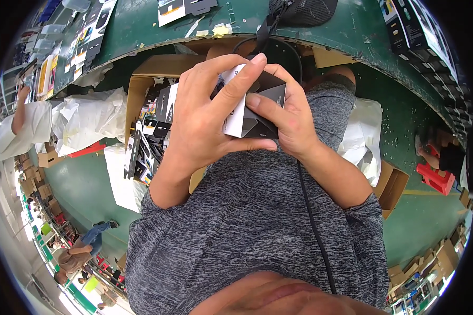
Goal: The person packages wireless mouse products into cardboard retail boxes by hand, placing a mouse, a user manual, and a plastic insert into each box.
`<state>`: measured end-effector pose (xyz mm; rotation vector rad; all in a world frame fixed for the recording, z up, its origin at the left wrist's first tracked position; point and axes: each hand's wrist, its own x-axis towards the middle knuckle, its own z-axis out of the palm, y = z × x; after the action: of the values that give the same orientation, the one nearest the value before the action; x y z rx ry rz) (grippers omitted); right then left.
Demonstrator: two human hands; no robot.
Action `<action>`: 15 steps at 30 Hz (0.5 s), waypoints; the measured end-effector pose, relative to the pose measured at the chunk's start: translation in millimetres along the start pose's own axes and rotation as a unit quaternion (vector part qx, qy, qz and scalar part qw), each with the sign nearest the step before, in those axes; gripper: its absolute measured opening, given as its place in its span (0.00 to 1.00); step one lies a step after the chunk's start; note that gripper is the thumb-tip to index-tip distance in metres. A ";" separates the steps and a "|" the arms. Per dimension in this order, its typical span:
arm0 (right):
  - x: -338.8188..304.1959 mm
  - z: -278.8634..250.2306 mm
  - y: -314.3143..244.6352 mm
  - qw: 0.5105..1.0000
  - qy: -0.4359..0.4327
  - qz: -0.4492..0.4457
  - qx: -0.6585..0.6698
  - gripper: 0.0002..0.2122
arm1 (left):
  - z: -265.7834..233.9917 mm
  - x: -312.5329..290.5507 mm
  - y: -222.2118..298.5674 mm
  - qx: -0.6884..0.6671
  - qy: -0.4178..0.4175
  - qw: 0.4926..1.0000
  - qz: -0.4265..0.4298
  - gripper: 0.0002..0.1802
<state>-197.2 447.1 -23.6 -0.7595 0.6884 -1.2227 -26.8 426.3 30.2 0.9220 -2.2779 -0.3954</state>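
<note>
Between both hands I hold a small black-and-white cardboard box (235, 123), tilted above my lap. Its white panel faces left and its dark folded panels face right. My left hand (197, 118) is curled round the left side, with a finger reaching across the top and the thumb under the lower edge. Wrapped round the opposite side is my right hand (295, 118), its thumb pressed onto the dark panels near the middle. The fingers behind the box are partly hidden.
Ahead stands a green worktable (336, 32) with a black mesh bag (312, 11), stacked black boxes (423, 44) and flat box blanks (92, 34). An open carton (142, 67) of printed packaging stands left of my lap. A black cable (316, 233) crosses my shirt. Other people work nearby.
</note>
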 end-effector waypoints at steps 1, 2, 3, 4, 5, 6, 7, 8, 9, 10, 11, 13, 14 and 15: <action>0.1 0.0 0.0 1.000 0.003 -0.005 -0.020 0.19 | 0.5 -0.6 0.0 0.003 0.001 1.000 -0.002 0.62; 0.4 -1.0 -0.1 1.000 0.004 -0.005 -0.021 0.19 | 1.2 -0.9 -0.4 0.001 0.002 1.000 -0.002 0.62; 1.0 -2.4 0.0 0.999 0.001 -0.010 -0.044 0.19 | 1.5 -1.4 -0.7 0.012 0.002 1.000 0.001 0.62; 1.1 -3.1 0.2 0.998 -0.003 -0.015 -0.068 0.20 | 1.7 -1.8 -1.0 0.023 0.002 1.000 0.004 0.61; 0.3 -3.1 1.6 0.997 -0.002 -0.015 -0.069 0.20 | 1.6 -1.9 -1.2 0.021 0.003 1.000 0.004 0.61; -1.2 -2.8 3.3 0.999 -0.012 -0.007 -0.034 0.20 | 1.0 -1.0 -1.2 0.028 0.005 0.999 0.017 0.63; -2.7 -1.8 4.0 1.000 -0.023 0.001 0.001 0.21 | 0.4 -0.2 -1.3 0.036 0.007 0.999 0.030 0.64; -4.9 1.6 3.8 1.000 -0.021 0.000 -0.002 0.21 | 0.1 0.4 -1.5 0.032 0.008 0.999 0.032 0.64; -7.9 5.8 3.5 0.997 -0.023 0.012 0.072 0.22 | 0.5 1.0 -1.5 -0.006 0.011 1.000 0.010 0.66; -9.9 7.8 2.6 0.989 -0.024 0.023 0.145 0.23 | 1.1 1.8 -1.3 -0.044 0.014 0.999 -0.011 0.69; -11.5 5.6 3.4 0.991 -0.029 0.035 0.123 0.25 | 1.6 2.7 -0.5 -0.049 0.016 0.999 -0.009 0.69; -12.9 3.1 -0.4 0.995 -0.014 0.013 0.102 0.24 | 2.7 5.3 2.2 -0.048 -0.010 0.999 0.003 0.70; -13.6 1.6 -2.5 0.996 -0.001 -0.007 0.086 0.24 | 3.9 6.7 3.0 -0.048 -0.024 0.999 0.009 0.71; -13.4 0.5 -6.9 0.994 0.003 -0.003 0.106 0.23 | 5.9 6.6 0.2 -0.064 -0.027 0.998 0.004 0.70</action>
<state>-203.4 459.1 -17.0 -0.5826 0.5517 -1.2798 -34.4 421.9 28.9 0.8453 -2.2749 -0.5622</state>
